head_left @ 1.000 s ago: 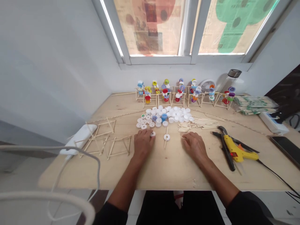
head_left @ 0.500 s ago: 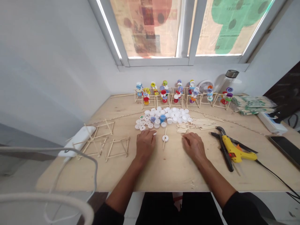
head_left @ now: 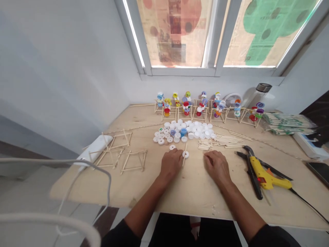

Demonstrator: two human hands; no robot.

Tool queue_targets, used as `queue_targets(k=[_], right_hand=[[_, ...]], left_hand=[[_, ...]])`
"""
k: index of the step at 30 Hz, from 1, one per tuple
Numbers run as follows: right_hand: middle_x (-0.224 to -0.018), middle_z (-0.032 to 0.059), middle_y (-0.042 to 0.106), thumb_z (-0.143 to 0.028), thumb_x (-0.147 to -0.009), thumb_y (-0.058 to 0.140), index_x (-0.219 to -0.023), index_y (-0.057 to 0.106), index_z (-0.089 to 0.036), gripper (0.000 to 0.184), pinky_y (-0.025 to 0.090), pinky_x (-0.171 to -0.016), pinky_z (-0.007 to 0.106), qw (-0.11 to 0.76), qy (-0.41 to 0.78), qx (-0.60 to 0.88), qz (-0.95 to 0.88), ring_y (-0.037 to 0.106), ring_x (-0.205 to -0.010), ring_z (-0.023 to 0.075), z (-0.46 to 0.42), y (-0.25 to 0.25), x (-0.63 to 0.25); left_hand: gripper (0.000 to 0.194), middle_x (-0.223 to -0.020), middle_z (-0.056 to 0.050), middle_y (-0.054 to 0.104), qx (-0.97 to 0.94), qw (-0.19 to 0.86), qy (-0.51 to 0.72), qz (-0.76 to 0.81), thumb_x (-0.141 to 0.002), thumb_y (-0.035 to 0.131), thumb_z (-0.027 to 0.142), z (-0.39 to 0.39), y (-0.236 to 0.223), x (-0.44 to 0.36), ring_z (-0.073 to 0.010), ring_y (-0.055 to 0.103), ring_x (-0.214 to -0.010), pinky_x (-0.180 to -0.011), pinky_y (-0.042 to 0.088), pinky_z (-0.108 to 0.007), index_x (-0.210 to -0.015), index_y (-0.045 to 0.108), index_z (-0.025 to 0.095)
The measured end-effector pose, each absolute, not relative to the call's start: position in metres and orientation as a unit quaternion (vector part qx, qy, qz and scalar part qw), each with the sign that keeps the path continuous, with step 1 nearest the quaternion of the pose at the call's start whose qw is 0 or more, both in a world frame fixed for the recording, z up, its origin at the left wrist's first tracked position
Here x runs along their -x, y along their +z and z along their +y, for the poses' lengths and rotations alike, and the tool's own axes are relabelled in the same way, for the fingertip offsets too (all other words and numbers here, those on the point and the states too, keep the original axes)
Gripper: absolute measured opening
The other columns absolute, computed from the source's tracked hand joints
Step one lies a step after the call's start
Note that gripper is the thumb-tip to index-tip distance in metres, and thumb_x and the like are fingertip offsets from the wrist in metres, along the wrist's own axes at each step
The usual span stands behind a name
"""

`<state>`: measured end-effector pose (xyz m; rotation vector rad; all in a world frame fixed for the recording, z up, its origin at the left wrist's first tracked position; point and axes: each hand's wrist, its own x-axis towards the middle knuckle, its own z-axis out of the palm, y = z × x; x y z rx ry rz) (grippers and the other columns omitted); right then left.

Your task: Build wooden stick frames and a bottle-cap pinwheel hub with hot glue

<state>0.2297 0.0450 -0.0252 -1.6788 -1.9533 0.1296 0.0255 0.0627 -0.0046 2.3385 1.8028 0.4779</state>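
Note:
Near the middle of the table, a thin wooden stick passes through a white bottle cap with a hole. My left hand rests just left of them, its curled fingertips touching the cap and stick. Another white cap with a hole lies just beyond those knuckles. On the right, my right hand lies on the table with fingers bent inward and thumb close to the forefinger; nothing shows in it. A heap of bottle caps, mostly white, and a pile of short sticks lie beyond the hands.
Stick frames stand at the left by a white power strip. A yellow glue gun and black-handled pliers lie right. Finished cap wheels on stick frames line the back, near a bottle and bagged sticks.
My left hand has moved right to the stick and cap. The white cap it held now lies on the table beyond it. My right hand has hardly moved; the camera view has shifted.

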Motion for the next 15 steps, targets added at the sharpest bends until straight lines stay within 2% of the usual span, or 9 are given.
queue_targets(k=[15], right_hand=[[-0.088,0.0053,0.065,-0.020,-0.084,0.047,-0.087,0.066,-0.020,0.019,0.037,-0.076,0.030,0.270,0.044,0.631,-0.726,0.053,-0.086,0.0197,0.045,-0.023,-0.227]], left_hand=[[0.029,-0.091,-0.006,0.067,-0.767,0.056,0.206,0.604,-0.085,0.041,0.016,0.058,-0.020,-0.027,-0.0207,0.059,-0.088,-0.075,0.039,-0.032,-0.104,0.063,0.022]])
